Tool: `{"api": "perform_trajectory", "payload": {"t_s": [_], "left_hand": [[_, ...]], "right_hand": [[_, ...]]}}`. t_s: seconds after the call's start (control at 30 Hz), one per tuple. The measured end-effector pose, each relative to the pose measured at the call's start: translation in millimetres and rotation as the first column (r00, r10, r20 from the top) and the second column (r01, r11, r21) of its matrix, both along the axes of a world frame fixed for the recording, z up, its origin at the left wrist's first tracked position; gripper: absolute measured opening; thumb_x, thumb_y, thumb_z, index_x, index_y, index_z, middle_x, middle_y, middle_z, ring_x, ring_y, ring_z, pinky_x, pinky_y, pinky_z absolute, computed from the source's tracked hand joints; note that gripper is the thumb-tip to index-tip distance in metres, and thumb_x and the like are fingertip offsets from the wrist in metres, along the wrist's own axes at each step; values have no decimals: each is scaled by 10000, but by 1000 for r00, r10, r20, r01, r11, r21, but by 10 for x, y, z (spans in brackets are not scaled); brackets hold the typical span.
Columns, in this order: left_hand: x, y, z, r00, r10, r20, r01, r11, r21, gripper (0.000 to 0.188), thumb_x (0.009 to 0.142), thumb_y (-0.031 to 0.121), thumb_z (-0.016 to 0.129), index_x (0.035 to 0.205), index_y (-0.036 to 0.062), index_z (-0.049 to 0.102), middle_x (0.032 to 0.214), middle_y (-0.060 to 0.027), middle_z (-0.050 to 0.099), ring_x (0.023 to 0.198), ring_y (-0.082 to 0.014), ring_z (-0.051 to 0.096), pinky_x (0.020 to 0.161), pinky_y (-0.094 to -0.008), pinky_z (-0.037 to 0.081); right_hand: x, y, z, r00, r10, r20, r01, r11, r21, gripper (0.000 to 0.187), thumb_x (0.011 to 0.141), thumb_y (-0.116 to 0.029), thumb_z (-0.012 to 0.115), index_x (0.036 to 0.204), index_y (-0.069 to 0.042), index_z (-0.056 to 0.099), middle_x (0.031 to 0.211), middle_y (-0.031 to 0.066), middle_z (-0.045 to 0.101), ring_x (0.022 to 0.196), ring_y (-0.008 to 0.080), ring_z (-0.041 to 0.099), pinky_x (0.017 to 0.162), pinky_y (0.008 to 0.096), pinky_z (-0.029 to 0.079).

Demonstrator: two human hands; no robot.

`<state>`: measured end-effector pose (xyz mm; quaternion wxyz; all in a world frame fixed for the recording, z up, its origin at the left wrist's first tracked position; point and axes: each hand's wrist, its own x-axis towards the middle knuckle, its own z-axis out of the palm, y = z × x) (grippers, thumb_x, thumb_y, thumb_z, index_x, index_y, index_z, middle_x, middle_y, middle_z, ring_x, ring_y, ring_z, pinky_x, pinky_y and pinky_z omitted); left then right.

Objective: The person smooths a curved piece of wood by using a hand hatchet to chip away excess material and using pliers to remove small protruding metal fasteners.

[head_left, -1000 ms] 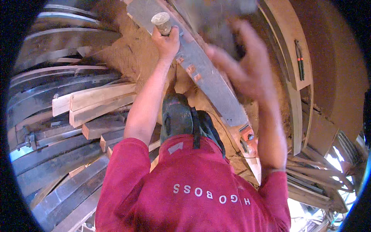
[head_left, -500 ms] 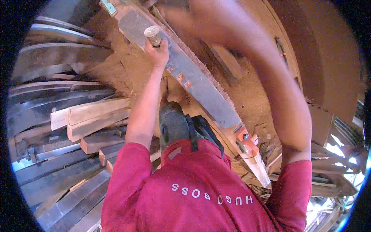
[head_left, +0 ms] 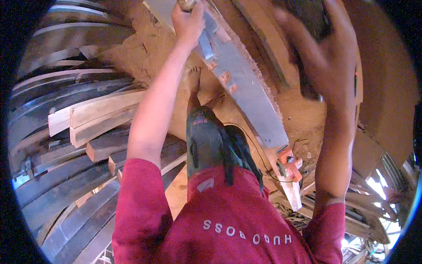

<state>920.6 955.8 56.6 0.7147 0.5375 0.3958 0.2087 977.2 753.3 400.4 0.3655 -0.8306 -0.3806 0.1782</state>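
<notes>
My left hand is closed round the round wooden handle of a chisel, at the top of the view. The chisel's flat metal blade slants down to the grey face of a long wooden plank. Several small notches are cut in the plank just below the blade, showing fresh reddish wood. To the right, raised and apart from the plank, my right hand grips a dark block. Motion blurs this hand, and part of the block is hidden behind it.
An orange tool lies at the plank's near right end, beside a thin dark cord. Stacked boards and beams fill the left side. Scrap wood lies at the lower right. A bare foot rests by the plank.
My right hand has swung right and nearer, away from the chisel side, bringing the dark block into view. The chisel and my left hand now appear higher in the picture as the view shifted.
</notes>
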Motion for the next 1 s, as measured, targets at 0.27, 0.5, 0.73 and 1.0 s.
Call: {"api": "perform_trajectory", "payload": {"t_s": [0.27,0.5,0.73,1.0], "left_hand": [[209,-256,261,974,39,222,-95,965,244,100,920,131,611,902,110,515,594,42,459,448,-76,454,375,-238,341],[209,-544,550,955,26,295,-65,990,121,111,934,154,632,973,71,569,641,13,547,499,-62,495,427,-234,372],[294,-616,603,962,120,244,-255,706,661,236,933,241,642,914,12,590,604,6,548,523,-69,518,494,-261,434],[-66,-77,592,863,-423,278,379,904,198,355,940,290,610,713,20,566,486,-14,485,435,-124,472,453,-320,412]], "right_hand": [[-534,-1238,-2083,781,-529,-331,432,841,-325,264,881,-134,721,1037,-11,548,635,44,576,450,124,540,405,290,429],[-840,-1611,-2579,709,-580,-401,382,794,-472,277,887,-141,717,1041,-23,519,645,53,577,467,137,552,430,295,443],[-960,-1631,-2831,771,-525,-360,328,812,-483,268,889,-143,722,1036,-18,536,679,54,605,515,126,573,472,288,456],[-1069,-1675,-2972,707,-605,-367,431,779,-454,245,889,-151,718,1007,-8,559,716,64,654,551,132,610,509,289,486]]}}
